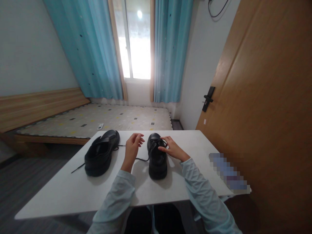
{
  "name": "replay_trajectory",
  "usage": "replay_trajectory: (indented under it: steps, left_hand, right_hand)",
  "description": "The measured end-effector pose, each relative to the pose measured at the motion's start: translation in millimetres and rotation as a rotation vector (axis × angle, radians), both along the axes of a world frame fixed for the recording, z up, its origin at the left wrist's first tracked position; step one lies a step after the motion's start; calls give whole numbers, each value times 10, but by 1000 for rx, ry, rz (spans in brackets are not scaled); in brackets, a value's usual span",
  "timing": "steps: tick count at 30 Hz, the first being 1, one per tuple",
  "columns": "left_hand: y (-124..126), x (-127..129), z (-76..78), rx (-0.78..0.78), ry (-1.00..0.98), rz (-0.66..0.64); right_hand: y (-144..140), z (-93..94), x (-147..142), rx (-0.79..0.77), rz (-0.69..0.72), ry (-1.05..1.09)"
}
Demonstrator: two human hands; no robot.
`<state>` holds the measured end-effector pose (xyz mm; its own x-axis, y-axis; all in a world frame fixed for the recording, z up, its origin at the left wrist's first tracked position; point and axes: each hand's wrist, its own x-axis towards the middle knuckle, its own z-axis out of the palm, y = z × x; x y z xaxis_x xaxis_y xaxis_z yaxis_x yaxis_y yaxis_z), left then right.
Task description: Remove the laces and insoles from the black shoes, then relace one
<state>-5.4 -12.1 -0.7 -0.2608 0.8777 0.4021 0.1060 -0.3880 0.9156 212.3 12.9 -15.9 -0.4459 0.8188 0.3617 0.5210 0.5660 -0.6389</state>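
Observation:
A black lace-up shoe (158, 167) stands on the white table (136, 191) with its heel towards me. My right hand (172, 149) holds its right side near the laces, thumb over the opening and fingers by the eyelets. To the left of this shoe, my left hand (133, 144) hovers with bent fingers slightly apart and nothing visible in them. One loose black lace (142, 159) runs from the shoe towards my left wrist, which hides its end. The other black shoe (98, 159) rests further left, its laces loose on both sides.
A blurred-out flat item (229, 172) lies at the table's right edge, beside the wooden door (263, 97). Beyond the table is a bed with a patterned mattress (126, 118) and a small white remote (100, 126) on it. Blue curtains (173, 48) frame the window.

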Motion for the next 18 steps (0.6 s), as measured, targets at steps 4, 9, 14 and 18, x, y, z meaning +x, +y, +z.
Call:
replay_trajectory:
  steps: [4, 9, 14, 18]
  left_hand:
    - [24, 46, -51, -17, 149, -87]
    - [9, 113, -96, 16, 334, -111]
    - [37, 114, -168, 49, 390, -159]
    - [55, 105, -195, 24, 394, -174]
  right_hand:
    - [30, -3, -14, -5, -19, 55]
    - [62, -5, -12, 2, -70, 173]
    - [44, 29, 0, -94, -92, 257]
    - [22, 60, -13, -159, -103, 284]
